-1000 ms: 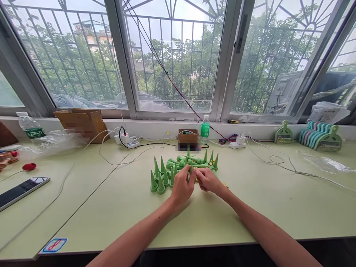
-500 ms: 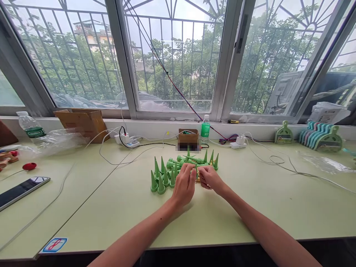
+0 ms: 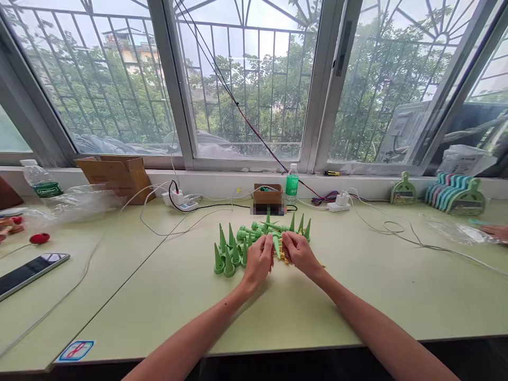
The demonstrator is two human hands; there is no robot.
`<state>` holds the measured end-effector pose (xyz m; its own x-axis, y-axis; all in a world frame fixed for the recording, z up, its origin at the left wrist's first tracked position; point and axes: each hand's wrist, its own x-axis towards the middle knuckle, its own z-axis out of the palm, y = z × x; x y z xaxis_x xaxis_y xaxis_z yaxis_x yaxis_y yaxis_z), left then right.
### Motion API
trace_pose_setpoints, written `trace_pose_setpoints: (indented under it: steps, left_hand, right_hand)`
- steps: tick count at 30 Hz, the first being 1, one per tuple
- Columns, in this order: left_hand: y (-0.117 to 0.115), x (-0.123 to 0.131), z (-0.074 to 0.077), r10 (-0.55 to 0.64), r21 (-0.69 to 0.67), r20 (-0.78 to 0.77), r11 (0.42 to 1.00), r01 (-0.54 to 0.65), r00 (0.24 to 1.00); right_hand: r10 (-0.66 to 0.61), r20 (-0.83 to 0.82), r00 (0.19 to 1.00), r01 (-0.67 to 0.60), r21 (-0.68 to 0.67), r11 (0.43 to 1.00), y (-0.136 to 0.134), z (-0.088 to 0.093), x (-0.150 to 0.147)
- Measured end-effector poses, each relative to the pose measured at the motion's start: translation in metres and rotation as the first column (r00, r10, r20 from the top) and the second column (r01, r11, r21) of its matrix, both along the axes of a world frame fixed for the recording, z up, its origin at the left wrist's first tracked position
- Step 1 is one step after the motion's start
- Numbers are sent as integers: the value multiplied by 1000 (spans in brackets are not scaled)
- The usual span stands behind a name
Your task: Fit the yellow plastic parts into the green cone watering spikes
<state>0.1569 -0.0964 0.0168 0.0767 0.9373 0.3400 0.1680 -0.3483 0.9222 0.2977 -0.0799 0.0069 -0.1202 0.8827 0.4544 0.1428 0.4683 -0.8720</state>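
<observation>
My left hand (image 3: 260, 259) is closed around the top of a green plastic spike (image 3: 277, 247), whose tip points down. Beside it, my right hand (image 3: 300, 253) has its fingers pinched close to the spike's upper end; anything inside that pinch is hidden. Several more green spikes (image 3: 229, 262) stand tip-up on the table, left of and behind my hands. Green ribbed pieces (image 3: 245, 233) lie heaped just beyond. Small yellow pieces (image 3: 283, 255) are scattered under and behind my hands, partly covered by them.
The pale green table (image 3: 174, 301) carries a small brown box (image 3: 268, 194) and a green-labelled bottle (image 3: 292, 182) at the back. White cables (image 3: 159, 233) and a phone (image 3: 32, 272) lie leftward. Dustpan-shaped items (image 3: 456, 196) stand right. Another person's hand (image 3: 495, 231) reaches in at the right edge.
The green spike now shows tip-down between my hands, which have turned slightly. More yellow pieces are visible. Another person's hand has appeared at the far right.
</observation>
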Motion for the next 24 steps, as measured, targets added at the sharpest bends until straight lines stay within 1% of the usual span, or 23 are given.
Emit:
trace_pose_setpoints:
  steps: [3, 7, 13, 15, 21, 24]
  left_hand:
    - [1, 0, 0, 0, -2, -11, 1000, 0, 1000]
    - [1, 0, -2, -33, -8, -20, 999, 32, 999]
    - [1, 1, -2, -139, -46, 25, 989, 140, 990]
    - [1, 1, -3, -157, -39, 38, 987, 158, 987]
    - [4, -1, -8, -188, 17, -3, 982, 188, 982]
    - [3, -2, -8, -167, 55, -56, 984, 170, 984]
  right_hand:
    - [-30, 34, 999, 29, 33, 999, -2, 0, 0]
    - [-20, 19, 1000, 20, 24, 1000, -2, 0, 0]
    - [3, -14, 1000, -3, 17, 1000, 0, -2, 2]
    - [8, -24, 1000, -8, 12, 1000, 1, -3, 2]
    - [30, -95, 995, -36, -62, 997, 1, -1, 2]
    - [60, -141, 988, -75, -105, 992, 0, 2, 2]
